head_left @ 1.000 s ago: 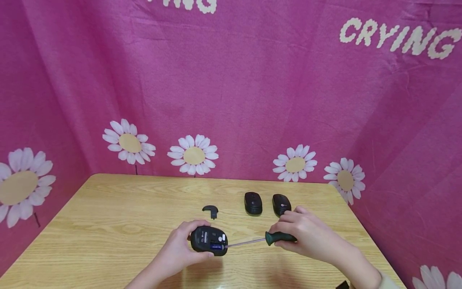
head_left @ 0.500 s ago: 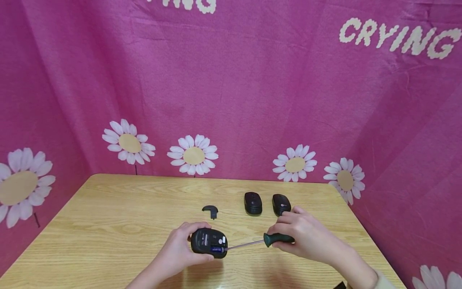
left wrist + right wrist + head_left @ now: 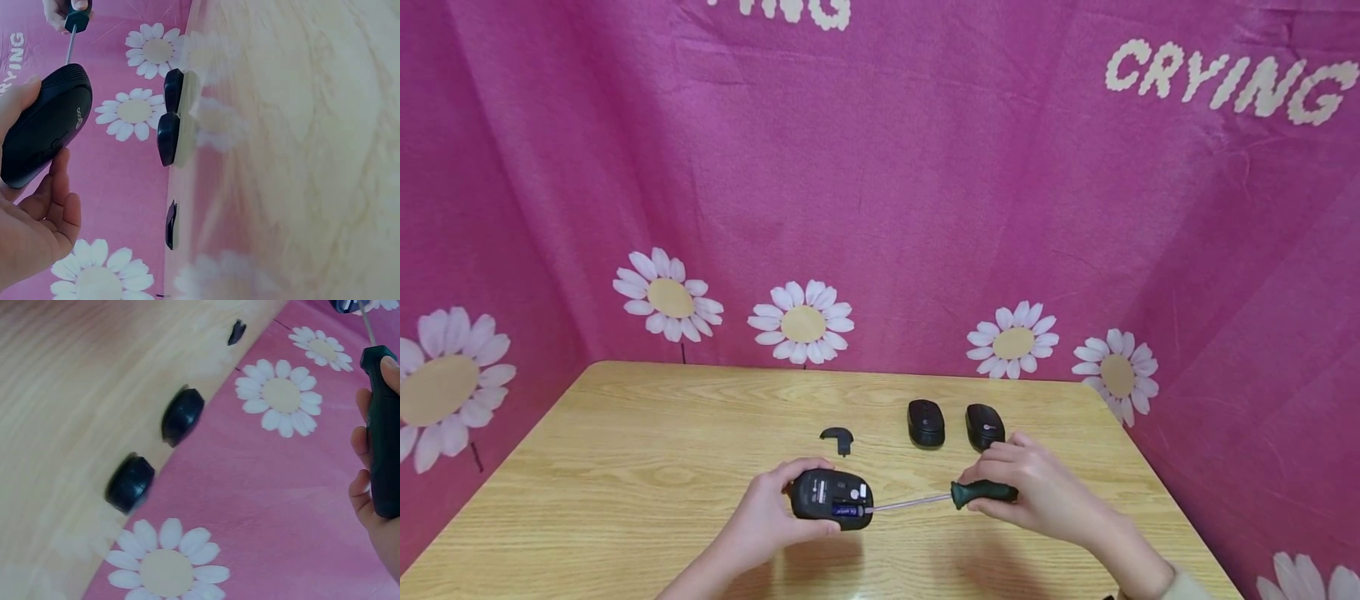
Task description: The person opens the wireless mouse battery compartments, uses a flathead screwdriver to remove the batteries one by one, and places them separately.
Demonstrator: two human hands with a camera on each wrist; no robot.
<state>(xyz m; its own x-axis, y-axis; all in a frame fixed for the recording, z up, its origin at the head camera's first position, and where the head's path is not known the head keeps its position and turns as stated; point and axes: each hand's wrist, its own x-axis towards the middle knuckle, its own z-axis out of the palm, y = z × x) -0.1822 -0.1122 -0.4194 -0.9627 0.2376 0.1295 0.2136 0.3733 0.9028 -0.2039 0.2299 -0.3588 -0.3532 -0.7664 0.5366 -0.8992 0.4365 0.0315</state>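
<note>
Mouse (image 3: 832, 498) slightly lower now, "CRYING" (image 3: 1228, 77) on backdrop.

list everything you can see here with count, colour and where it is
mouse in hand: 1, black, turned underside up above the near middle of the table, a blue battery showing in its open bay
screwdriver: 1, dark green handle with a metal shaft, tip at the held mouse's underside
spare mice: 2, black, side by side on the far right part of the table
cover piece: 1, black, small and curved, lying on the table beyond the held mouse
table: 1, light wood grain
backdrop cloth: 1, pink with white daisies and white lettering, behind and to both sides of the table
left hand: 1, grips the held mouse
right hand: 1, grips the screwdriver handle
</note>
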